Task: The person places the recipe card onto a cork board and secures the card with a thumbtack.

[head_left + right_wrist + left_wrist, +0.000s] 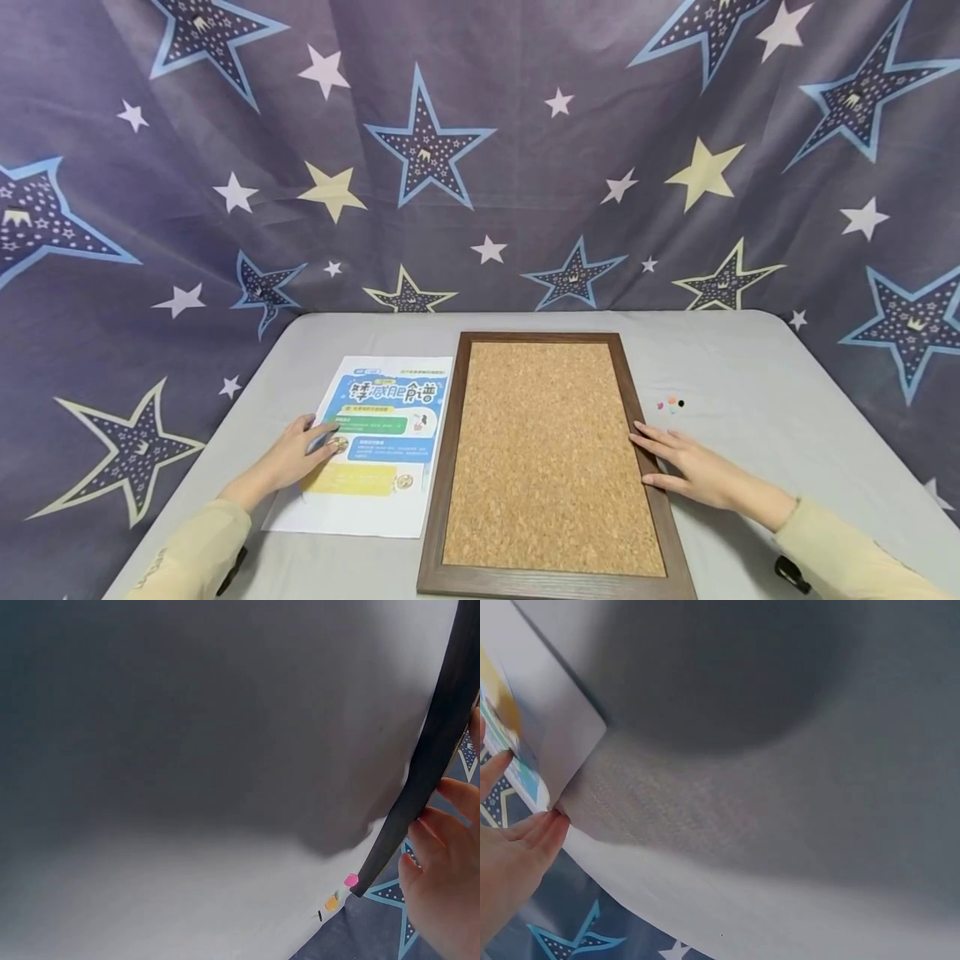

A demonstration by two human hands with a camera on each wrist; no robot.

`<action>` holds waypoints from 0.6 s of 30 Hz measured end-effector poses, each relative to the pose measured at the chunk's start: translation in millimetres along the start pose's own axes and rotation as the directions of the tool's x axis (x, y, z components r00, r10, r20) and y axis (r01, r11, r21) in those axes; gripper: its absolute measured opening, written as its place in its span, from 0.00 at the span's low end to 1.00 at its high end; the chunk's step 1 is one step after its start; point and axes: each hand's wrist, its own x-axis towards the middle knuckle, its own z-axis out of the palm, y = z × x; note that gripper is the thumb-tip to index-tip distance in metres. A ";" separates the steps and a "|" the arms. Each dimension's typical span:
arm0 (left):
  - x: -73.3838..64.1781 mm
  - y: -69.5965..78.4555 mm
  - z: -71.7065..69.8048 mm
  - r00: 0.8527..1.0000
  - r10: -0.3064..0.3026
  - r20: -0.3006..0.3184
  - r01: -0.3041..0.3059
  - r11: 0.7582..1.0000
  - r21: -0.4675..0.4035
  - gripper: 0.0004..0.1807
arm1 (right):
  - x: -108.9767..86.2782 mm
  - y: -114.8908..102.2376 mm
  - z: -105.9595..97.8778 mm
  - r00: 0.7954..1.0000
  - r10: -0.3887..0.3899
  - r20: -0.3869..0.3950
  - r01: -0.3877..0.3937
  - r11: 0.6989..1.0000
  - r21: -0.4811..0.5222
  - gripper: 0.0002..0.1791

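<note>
A printed sheet of paper, with colourful panels and Chinese characters, lies flat on the left side of the table. My left hand rests at its left edge, thumb and a finger extended over the print; in the left wrist view the fingertips of that hand meet the paper's edge. To the right of the sheet lies a cork board in a dark brown wooden frame. Fairly straight fingers of my right hand touch the frame's right side, and the right wrist view shows them along the frame's edge.
Several small coloured pieces, pink, orange, pale and black, lie right of the board, too small to identify. A grey cloth covers the table. Behind and beside it hangs a star-patterned curtain.
</note>
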 end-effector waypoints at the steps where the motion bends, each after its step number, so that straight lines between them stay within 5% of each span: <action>1: 0.6 -0.7 0.0 1.000 0.000 -0.003 0.000 1.000 -0.010 0.26 | 0.2 0.2 -0.2 1.000 0.003 0.002 -0.003 1.000 0.003 0.32; 13: 3.7 0.5 -3.9 0.999 -0.020 -0.044 0.016 0.995 -0.097 0.25 | 3.1 -0.8 -3.5 1.000 -0.005 0.003 0.005 1.000 0.027 0.32; 18: 5.9 -2.0 -3.5 0.996 -0.083 -0.017 0.079 0.983 -0.165 0.28 | 2.4 -3.1 -3.6 1.000 -0.007 0.016 0.006 0.999 0.038 0.32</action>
